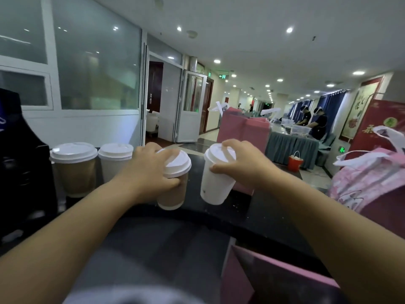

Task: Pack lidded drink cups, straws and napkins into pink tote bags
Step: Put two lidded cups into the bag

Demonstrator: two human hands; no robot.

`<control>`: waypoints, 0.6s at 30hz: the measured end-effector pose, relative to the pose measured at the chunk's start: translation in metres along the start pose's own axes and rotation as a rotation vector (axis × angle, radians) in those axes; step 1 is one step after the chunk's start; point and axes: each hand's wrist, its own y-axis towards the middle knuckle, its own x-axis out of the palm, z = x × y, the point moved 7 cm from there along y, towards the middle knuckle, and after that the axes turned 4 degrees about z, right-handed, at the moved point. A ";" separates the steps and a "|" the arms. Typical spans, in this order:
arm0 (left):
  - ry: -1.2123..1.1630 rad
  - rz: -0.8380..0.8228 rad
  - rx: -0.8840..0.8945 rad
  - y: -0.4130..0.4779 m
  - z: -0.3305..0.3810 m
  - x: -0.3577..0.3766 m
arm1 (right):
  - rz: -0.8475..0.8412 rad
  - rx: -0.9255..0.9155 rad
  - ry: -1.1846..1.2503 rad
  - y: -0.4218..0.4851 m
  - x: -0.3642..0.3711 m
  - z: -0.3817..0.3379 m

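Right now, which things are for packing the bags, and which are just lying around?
For the job: brown lidded cup in left hand; white lidded cup in right hand; spare brown cup; spare white cup; pink tote bag.
Just lying about: orange bucket; black machine; red box.

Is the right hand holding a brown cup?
No, the right hand grips a white cup; the left hand holds the brown cup.

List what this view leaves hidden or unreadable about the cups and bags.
Head view: contents of brown cup and white cup, hidden by their lids.
Head view: mark low on the white cup, too small to read.
Head view: near pink tote bag, cut by the bottom edge, inside too dark.
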 end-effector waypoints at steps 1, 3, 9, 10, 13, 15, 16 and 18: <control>-0.024 0.007 -0.004 -0.014 0.003 -0.005 | 0.023 -0.009 0.007 -0.011 -0.008 -0.001; -0.051 0.006 -0.014 -0.044 0.007 -0.009 | 0.065 -0.022 0.028 -0.034 -0.020 -0.004; -0.045 -0.064 -0.074 -0.121 0.009 0.020 | 0.142 -0.038 0.164 -0.108 -0.031 -0.012; -0.049 -0.088 -0.099 -0.133 0.009 0.028 | 0.150 -0.041 0.178 -0.119 -0.029 -0.012; -0.078 -0.170 -0.140 -0.166 0.008 0.058 | 0.166 -0.029 0.194 -0.149 -0.023 -0.010; -0.090 -0.210 -0.154 -0.184 0.009 0.074 | 0.179 -0.009 0.209 -0.166 -0.021 -0.006; -0.089 -0.225 -0.162 -0.192 0.010 0.082 | 0.189 0.002 0.226 -0.173 -0.021 -0.005; -0.080 -0.247 -0.163 -0.206 0.012 0.096 | 0.204 0.019 0.274 -0.185 -0.018 -0.002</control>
